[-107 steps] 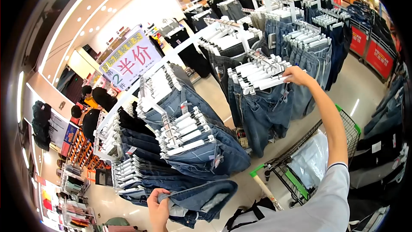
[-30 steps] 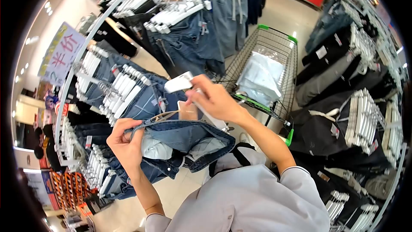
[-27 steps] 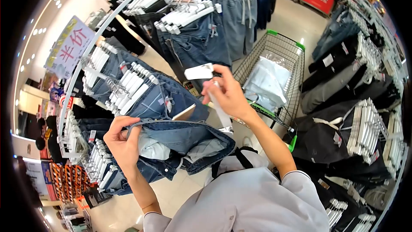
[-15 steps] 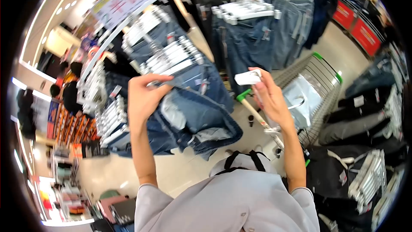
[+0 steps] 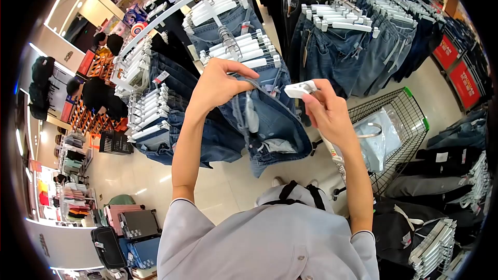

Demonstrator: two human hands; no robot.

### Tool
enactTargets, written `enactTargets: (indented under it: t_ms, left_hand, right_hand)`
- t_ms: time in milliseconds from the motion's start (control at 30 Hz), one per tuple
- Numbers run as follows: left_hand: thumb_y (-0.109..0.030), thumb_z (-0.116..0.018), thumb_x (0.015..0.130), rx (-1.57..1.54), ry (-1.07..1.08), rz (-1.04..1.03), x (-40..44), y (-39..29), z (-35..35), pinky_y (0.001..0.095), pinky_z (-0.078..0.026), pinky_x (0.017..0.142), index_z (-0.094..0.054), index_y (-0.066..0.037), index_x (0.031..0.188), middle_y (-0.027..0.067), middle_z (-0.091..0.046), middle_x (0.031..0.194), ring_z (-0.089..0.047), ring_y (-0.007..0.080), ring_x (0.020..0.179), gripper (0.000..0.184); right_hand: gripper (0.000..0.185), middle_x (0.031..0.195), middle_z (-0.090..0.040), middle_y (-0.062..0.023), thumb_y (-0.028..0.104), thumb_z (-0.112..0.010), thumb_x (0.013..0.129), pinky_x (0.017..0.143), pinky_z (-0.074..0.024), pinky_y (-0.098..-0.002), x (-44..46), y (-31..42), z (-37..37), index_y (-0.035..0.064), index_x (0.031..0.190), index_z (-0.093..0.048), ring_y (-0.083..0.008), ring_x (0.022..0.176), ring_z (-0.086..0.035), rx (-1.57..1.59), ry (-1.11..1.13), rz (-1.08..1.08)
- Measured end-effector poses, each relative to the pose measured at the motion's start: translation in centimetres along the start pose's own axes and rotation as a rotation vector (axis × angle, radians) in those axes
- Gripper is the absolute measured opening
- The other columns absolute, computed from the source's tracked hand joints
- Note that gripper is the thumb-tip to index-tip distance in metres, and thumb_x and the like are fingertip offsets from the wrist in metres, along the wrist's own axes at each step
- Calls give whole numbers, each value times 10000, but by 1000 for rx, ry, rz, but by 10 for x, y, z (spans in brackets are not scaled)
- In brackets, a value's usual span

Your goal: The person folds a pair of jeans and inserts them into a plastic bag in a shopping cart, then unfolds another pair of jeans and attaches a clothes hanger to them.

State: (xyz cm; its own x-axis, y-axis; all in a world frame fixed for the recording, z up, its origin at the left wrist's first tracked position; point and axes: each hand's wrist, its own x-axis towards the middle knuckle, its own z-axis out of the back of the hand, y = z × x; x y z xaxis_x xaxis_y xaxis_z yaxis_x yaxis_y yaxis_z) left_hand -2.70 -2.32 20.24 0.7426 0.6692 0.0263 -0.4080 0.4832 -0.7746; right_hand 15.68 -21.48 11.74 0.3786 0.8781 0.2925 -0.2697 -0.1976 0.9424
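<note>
My left hand (image 5: 222, 85) pinches the waistband of a pair of blue jeans (image 5: 277, 129), thumb against fingers. The jeans hang down from it with the waist opening toward me, so pale pocket lining shows inside. In my right hand (image 5: 328, 111) is a white plastic trouser hanger (image 5: 300, 89), gripped between thumb and fingers and seen nearly end-on. It is apart from the jeans, just to their upper right. Directly behind my left hand, more jeans hang on white hangers (image 5: 238, 52) along a metal rail.
A wire shopping cart (image 5: 402, 124) stands at right, holding a plastic-wrapped pale item (image 5: 374, 145). Racks of dark trousers (image 5: 415, 210) line the lower right. Jeans on a curved rack (image 5: 155, 109) hang at left. Suitcases (image 5: 140, 223) stand on the floor at lower left.
The view has shifted, so the racks and cart appear farther right. My left hand is nearer my right hand in view. Both hands keep their hold on the jeans and the hanger.
</note>
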Motion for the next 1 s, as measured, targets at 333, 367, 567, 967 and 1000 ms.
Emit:
enactTargets:
  t_ms: [333, 367, 567, 967, 1000]
  left_hand:
    - [-59, -769, 789, -145, 119, 64, 6, 21, -18, 208, -484, 528, -810, -12, 960, 17, -701, 664, -566, 29, 551, 182]
    - [-57, -767, 792, -134, 104, 72, 5, 19, -20, 208, -479, 524, -810, -11, 959, 23, -707, 670, -569, 33, 550, 178]
    - [-123, -775, 802, -110, 80, 39, 7, 10, -23, 227, -485, 533, -810, -11, 952, 58, -704, 665, -595, 75, 550, 191]
    - [-46, -741, 897, -41, 139, -151, 3, 0, -38, 227, -379, 532, -780, -2, 1056, 0, -647, 697, -471, 32, 617, 169]
    - [-40, -743, 891, -5, 107, -159, 0, -4, -39, 230, -395, 542, -781, -5, 1053, 10, -655, 719, -488, 40, 622, 170]
  right_hand:
    - [250, 738, -620, -159, 207, -664, 996, 561, -474, -345, 9, -8, -31, 23, 1115, -542, -332, 598, -611, -212, -117, 308]
    - [249, 740, -626, -162, 208, -665, 995, 555, -476, -350, 8, -10, -32, 22, 1107, -542, -353, 606, -620, -231, -110, 319]
    - [228, 733, -640, -168, 178, -679, 977, 542, -492, -383, 9, -15, -36, 14, 1079, -557, -373, 624, -641, -346, -140, 408]
    - [212, 705, -635, -161, 147, -695, 957, 500, -483, -383, 11, -22, -20, 0, 1065, -586, -336, 589, -651, -503, -285, 518]
    - [207, 702, -633, -157, 146, -695, 957, 498, -479, -385, 11, -23, -20, 6, 1063, -585, -333, 587, -651, -519, -273, 538]
